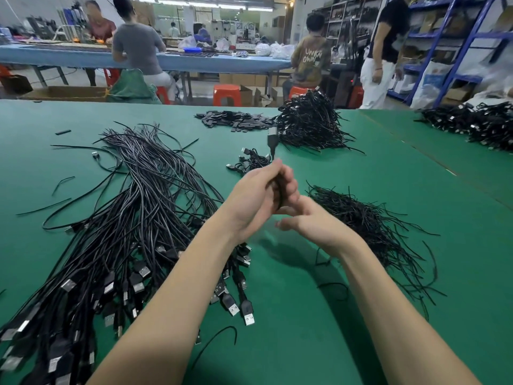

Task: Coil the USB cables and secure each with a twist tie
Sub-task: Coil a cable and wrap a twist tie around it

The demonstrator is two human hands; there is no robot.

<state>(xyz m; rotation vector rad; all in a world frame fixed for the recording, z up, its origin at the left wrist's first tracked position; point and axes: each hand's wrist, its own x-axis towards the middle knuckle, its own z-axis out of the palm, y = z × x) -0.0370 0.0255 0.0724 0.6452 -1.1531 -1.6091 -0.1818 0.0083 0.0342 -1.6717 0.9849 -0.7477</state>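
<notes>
Left hand: the left hand (pixel 256 198) is raised at frame centre, palm turned inward, fingers curled around a coiled cable (pixel 279 194).
Right hand: the right hand (pixel 311 218) meets it from the right, fingertips pressed against the coil, thumb extended; its exact grip cannot be told.
Coiled cable: between both hands, its plug (pixel 272 138) sticking up above them.
Loose cables (pixel 133 207): fanned across the left of the green table (pixel 291 315).
Twist ties (pixel 369 218): heaped at right, beside the right wrist.

The worktop (pixel 277 315) is covered in matt green cloth-like matting. The cables (pixel 133 218) have smooth black plastic sheaths and shiny metal plugs (pixel 249 319).
</notes>
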